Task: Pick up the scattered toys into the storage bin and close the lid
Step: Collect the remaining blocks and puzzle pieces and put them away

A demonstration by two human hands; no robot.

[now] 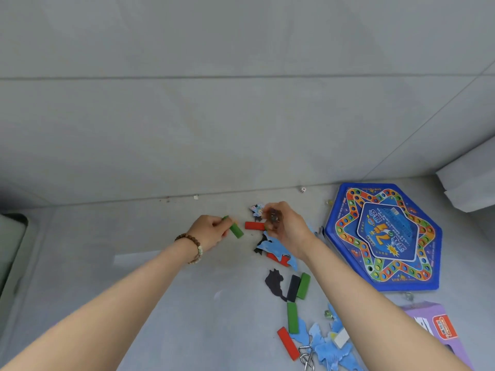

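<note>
View from above onto a grey tiled floor [187, 290] where it meets a grey wall. Two bare arms reach forward from the bottom of the frame.

The left hand [211, 231], with a beaded bracelet [194, 246] at the wrist, has its grip clenched around one end of a green block [237, 231]. The rest of the block sticks out towards the right.

The right hand [288, 226] is just beside it, fingers curled. Its grip grasps a small dark thing [273, 217] that is too blurred to identify. A red block [254, 225] lies on the floor between the two hands, its right end at the right fingertips.

The other toys lie scattered on the floor around and below the right arm. Blue puzzle pieces [278, 245] lie under the right wrist. Nearer the camera lie a black puzzle piece [274, 285], a black block [293, 287] and a second green block [303, 285] side by side. Below them are a third green block [292, 317], a second red block [288, 343], more blue pieces with a white block [342, 338] on them, a marble [327, 313] and a bent wire puzzle [306, 357].

To the right lies a blue six-sided game board [385, 236] with a coloured star track. A purple box [434, 325] sits below it. A small white die [303, 189] rests near the wall.

A pale object with a dark rim [12, 250] cuts in at the far left edge, well apart from the toys. What it is cannot be told.
</note>
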